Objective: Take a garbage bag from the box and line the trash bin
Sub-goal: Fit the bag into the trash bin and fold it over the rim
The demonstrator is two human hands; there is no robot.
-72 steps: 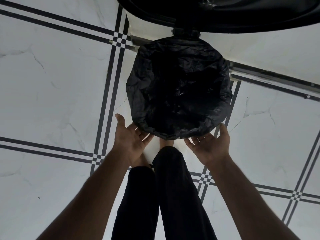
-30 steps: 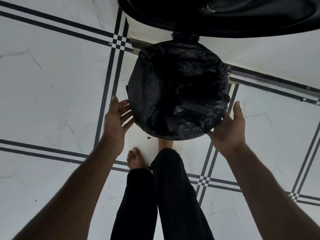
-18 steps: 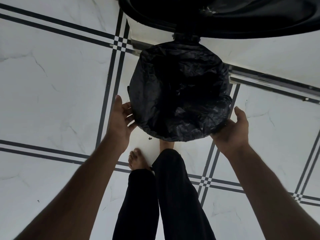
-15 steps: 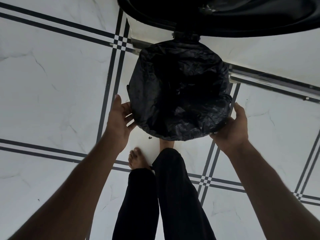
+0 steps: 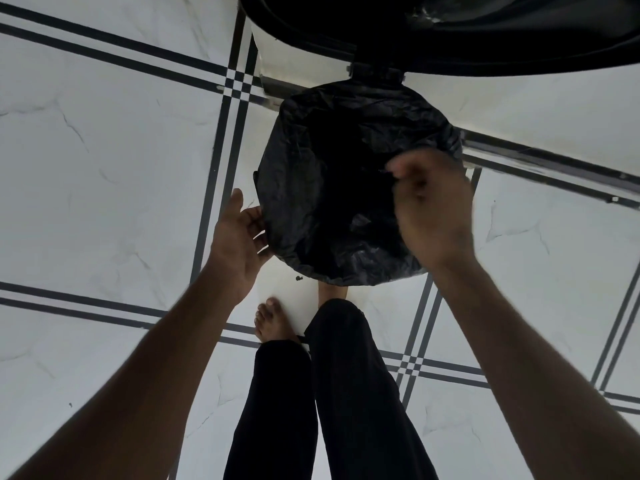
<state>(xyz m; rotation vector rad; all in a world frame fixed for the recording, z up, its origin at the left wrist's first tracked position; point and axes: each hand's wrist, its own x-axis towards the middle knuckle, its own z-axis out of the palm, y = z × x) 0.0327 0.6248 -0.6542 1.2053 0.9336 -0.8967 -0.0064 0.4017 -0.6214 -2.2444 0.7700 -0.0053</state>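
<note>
A round trash bin stands on the floor, its rim and inside covered by a crinkled black garbage bag [image 5: 325, 209]. The bin's black lid [image 5: 450, 39] stands raised above it at the top of the view. My left hand [image 5: 239, 244] rests with straight fingers against the bag on the bin's left side. My right hand [image 5: 433, 209] hovers blurred over the right part of the bin's mouth, back toward me, fingers bent down toward the bag. Whether they pinch the plastic is unclear. No bag box is in sight.
White marble floor tiles [image 5: 104, 168] with black double lines lie all around. My legs in black trousers [image 5: 346, 393] stand just before the bin; my left bare foot [image 5: 273, 320] is visible, and the other is tucked under the bin's front edge.
My right hand has left the bin's lower right side and risen over its mouth. My left hand has stayed on the bin's left side.
</note>
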